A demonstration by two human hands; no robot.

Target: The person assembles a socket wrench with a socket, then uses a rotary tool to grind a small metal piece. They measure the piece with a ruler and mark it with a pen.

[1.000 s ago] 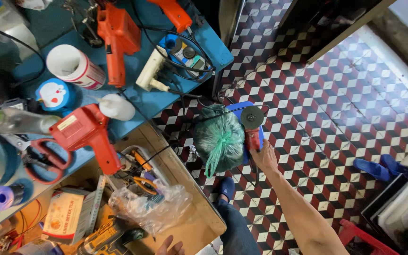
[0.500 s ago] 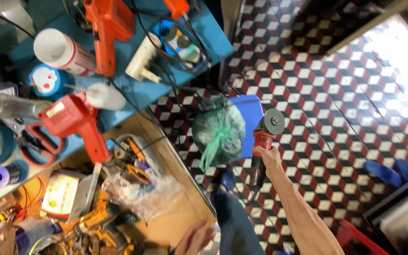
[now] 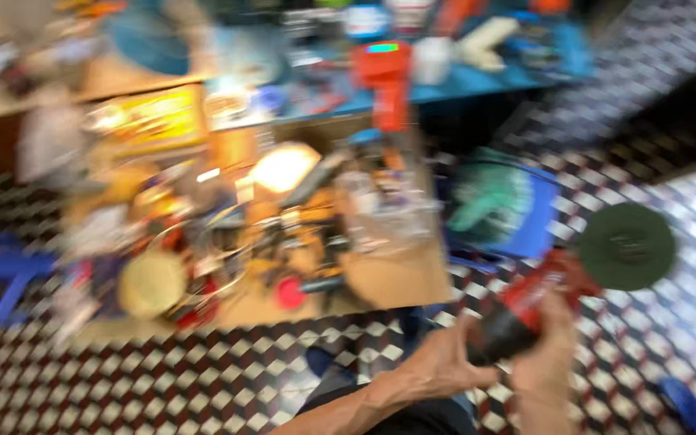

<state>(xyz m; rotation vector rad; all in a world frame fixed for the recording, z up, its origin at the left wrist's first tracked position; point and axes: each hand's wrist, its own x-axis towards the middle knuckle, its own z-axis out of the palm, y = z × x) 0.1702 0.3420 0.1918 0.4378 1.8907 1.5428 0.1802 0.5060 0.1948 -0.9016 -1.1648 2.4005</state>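
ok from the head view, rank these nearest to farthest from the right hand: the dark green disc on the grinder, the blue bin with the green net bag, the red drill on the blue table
1. Dark green disc: just up and right of the right hand, on the red grinder it grips.
2. Blue bin: on the floor, up and left of the hand.
3. Red drill: far up-left, on the blue table.

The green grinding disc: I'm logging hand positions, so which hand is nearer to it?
Right. The right hand grips the red grinder body just below the green disc; the left hand sits farther back at the black handle end.
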